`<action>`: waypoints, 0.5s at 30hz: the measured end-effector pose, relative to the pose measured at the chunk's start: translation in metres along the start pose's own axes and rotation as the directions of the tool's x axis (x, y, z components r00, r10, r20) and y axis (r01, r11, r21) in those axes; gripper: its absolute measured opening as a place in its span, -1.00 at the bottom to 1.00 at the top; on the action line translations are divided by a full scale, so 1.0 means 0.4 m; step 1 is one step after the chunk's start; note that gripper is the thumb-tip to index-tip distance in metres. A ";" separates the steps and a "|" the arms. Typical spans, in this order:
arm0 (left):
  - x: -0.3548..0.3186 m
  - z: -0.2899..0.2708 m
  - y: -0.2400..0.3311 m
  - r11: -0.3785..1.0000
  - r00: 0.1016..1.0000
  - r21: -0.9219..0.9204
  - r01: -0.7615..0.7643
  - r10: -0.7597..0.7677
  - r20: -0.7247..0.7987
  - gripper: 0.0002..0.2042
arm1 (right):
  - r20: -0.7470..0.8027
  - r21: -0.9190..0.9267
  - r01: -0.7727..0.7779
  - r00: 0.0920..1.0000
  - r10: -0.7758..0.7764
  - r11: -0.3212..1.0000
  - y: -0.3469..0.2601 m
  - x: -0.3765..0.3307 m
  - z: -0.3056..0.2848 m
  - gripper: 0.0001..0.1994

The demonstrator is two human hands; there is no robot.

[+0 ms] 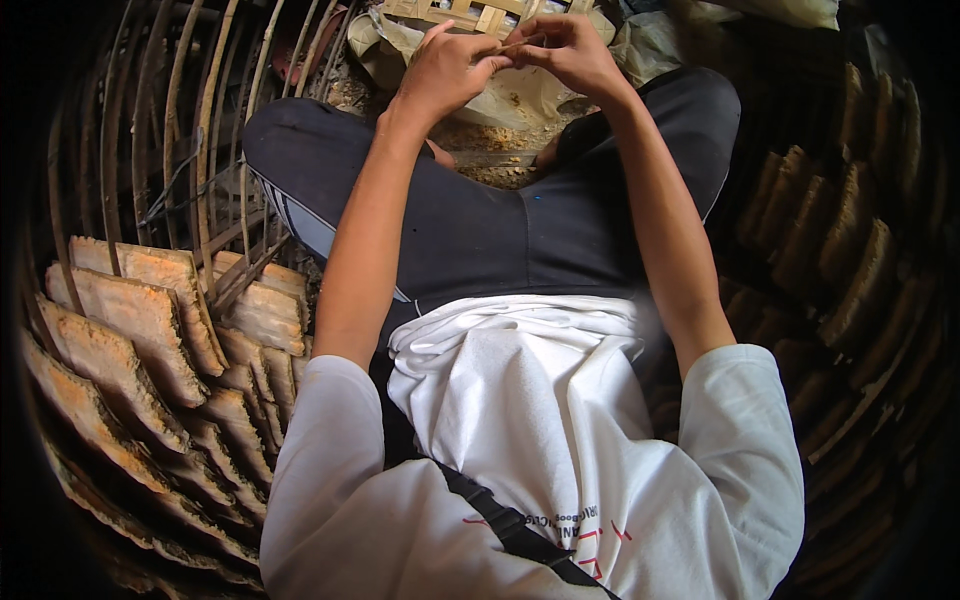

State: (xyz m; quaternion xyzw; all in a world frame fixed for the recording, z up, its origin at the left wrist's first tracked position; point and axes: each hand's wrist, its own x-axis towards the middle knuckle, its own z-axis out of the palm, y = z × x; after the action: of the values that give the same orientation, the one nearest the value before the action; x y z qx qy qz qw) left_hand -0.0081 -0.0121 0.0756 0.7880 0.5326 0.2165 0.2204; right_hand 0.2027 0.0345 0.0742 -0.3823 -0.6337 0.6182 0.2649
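Head view: near the woven panel (495, 14), the left hand (448, 72) and right hand (570, 55) seem to pinch 1 thin brown strip (522, 43). They're likely working it; next calls for a gentle, steady pinch.

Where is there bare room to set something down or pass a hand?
Likeliest room: the dark trousers' lap, between the forearms and ahead of the white shirt. Short of the left hand and right hand, a small debris-strewn ground patch lies between the knees. Crowded: left, stacked slabs and upright sticks; right, more slabs; ahead, woven strips and crumpled sheeting.
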 end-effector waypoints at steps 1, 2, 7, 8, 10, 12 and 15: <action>0.003 -0.008 0.000 1.000 1.000 0.003 -0.002 0.002 -0.002 -0.72 | -0.039 0.011 0.019 0.999 -0.019 1.000 -0.004 0.001 -0.001 -0.71; 0.004 -0.013 0.003 0.995 0.997 -0.093 0.042 -0.048 -0.057 -0.76 | -0.078 0.022 0.039 0.996 -0.037 0.999 -0.006 0.001 0.002 -0.64; 0.007 -0.044 0.002 0.884 0.954 -0.433 0.176 -0.262 -0.148 -0.83 | -0.088 -0.173 0.039 0.995 -0.055 0.984 0.004 -0.009 0.036 -0.57; 0.009 -0.043 -0.024 0.877 0.957 -0.463 0.127 -0.232 -0.176 -0.84 | -0.066 -0.235 0.005 0.998 -0.021 0.972 0.007 -0.007 0.043 -0.64; 0.008 -0.055 -0.040 0.887 0.959 -0.452 0.095 -0.204 -0.197 -0.84 | -0.057 -0.276 -0.052 0.998 0.038 0.960 0.011 -0.002 0.055 -0.72; 0.005 -0.063 -0.034 0.901 0.957 -0.423 0.099 -0.203 -0.209 -0.83 | -0.052 -0.294 -0.090 0.996 0.078 0.951 0.014 -0.004 0.062 -0.72; -0.008 -0.071 -0.018 0.916 0.938 -0.385 0.110 -0.224 -0.265 -0.83 | -0.045 -0.439 -0.067 0.998 0.052 0.896 0.003 -0.008 0.065 -0.73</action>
State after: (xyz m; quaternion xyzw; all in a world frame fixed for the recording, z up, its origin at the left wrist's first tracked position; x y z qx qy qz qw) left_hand -0.0308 -0.0092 0.0940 0.6415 0.5767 0.4102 0.2960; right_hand 0.1835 0.0169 0.0711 -0.4613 -0.7407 0.4604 0.1629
